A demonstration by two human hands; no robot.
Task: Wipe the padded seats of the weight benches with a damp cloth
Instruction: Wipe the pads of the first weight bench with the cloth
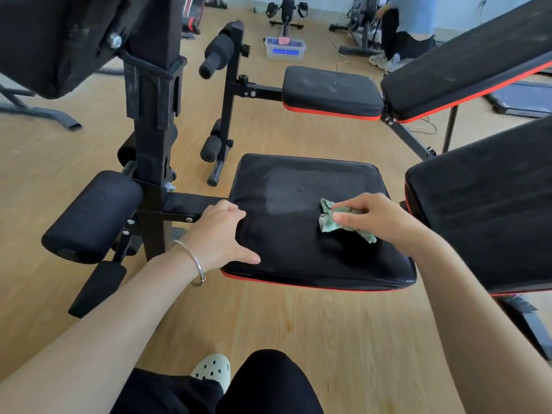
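The right hand (379,219) pinches the cloth (330,220) on the seat (298,186) to rub it. The left hand (222,234) grips the seat's edge, likely to steady it.

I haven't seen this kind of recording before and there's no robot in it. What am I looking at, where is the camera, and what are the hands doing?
There is no machine here. A person works with bare hands, and the single picture comes from a camera worn on their head, looking forward and down. That is why both forearms reach in from the bottom.

In front of them is a weight bench with a black padded seat and a raised backrest to its right. The right hand holds a crumpled green cloth against the seat, with its fingers on top of it. The left hand holds the seat's left edge. A second bench stands behind on the wooden floor.
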